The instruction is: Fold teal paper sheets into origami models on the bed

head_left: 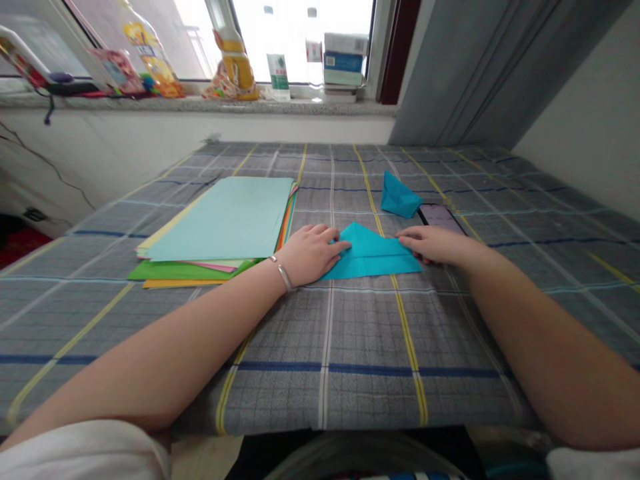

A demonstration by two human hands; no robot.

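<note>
A bright blue sheet of folded paper [367, 261] lies on the cloth in front of me, its top rising to a point and a crease running across it. My left hand [311, 253], with a silver bangle at the wrist, is closed over the paper's left end, thumb on top. At the opposite end, my right hand [425, 244] pinches the upper right corner between thumb and fingers. Just beyond stands a folded blue paper shape [399, 196] with a pointed tip. A phone [441, 217] lies beside it, partly hidden behind my right hand.
To the left is a stack of coloured paper [225, 220], pale blue on top. A grey checked cloth [320, 327] covers the table. Bottles, including a yellow one [239, 67], and boxes [343, 60] line the windowsill [195, 105]. A grey curtain [465, 67] hangs at right.
</note>
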